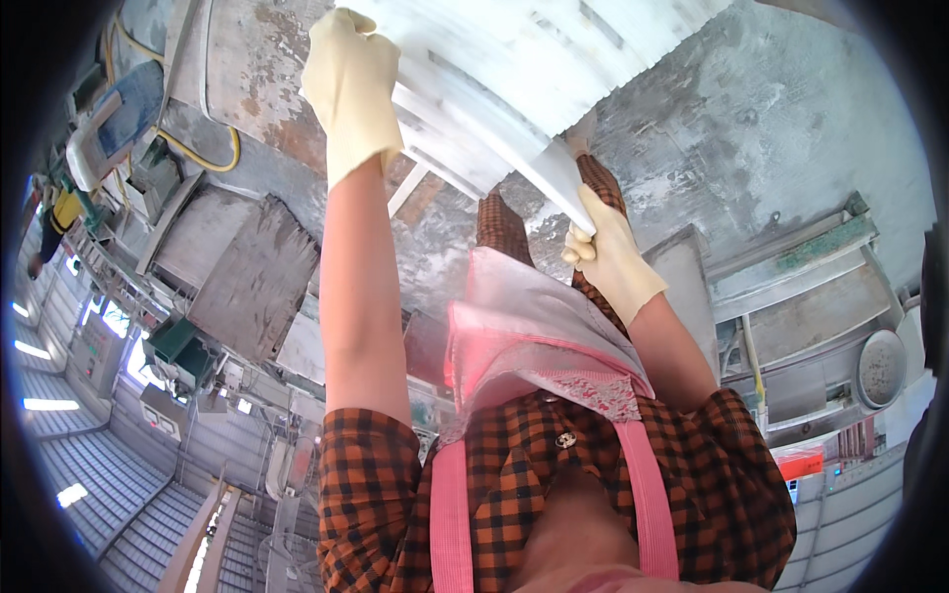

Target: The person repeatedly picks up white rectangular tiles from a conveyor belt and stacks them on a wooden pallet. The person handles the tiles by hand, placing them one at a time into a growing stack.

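Observation:
Both my hands wear cream gloves. A large white sheet-like thing (514, 59) with dark streaks and a finely jagged edge spreads out in front of me; it is smeared by motion, and its kind is unclear. My left hand (351, 74), arm stretched far forward, is closed in a fist at its left side, seemingly gripping its edge, though the fingertips are hidden. Nearer to my body, my right hand (611, 252) pinches a narrow, pointed corner of the same sheet. Below it hangs my pink and whitish apron (539, 341).
Stained grey concrete floor (751, 138) lies around my feet. To the left are a yellow hose (213, 163), a blue and white object (119, 124) and a weathered board (242, 282). On the right stand a worn metal frame (801, 287) and a round pan (880, 369).

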Action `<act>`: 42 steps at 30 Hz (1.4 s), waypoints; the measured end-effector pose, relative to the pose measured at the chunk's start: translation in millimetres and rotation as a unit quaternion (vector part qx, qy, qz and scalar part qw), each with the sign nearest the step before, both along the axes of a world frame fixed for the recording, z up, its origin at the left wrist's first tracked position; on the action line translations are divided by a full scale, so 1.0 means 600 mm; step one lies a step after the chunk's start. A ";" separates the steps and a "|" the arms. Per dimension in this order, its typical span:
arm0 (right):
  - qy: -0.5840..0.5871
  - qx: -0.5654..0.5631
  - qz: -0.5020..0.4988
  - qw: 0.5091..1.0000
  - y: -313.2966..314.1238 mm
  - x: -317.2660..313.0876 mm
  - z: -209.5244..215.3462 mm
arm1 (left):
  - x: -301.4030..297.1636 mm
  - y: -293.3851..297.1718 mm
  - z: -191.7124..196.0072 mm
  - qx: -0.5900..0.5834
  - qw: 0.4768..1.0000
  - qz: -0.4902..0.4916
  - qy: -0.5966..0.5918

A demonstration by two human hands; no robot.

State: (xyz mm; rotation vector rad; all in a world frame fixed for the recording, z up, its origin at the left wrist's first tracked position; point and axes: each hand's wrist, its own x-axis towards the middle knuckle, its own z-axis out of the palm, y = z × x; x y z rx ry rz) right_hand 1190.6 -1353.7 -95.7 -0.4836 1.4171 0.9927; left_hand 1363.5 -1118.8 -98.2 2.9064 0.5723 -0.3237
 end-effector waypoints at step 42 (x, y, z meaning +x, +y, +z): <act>-0.573 -0.281 0.639 0.430 0.001 0.025 0.008 | 0.047 0.155 -0.148 -0.172 0.982 0.073 0.002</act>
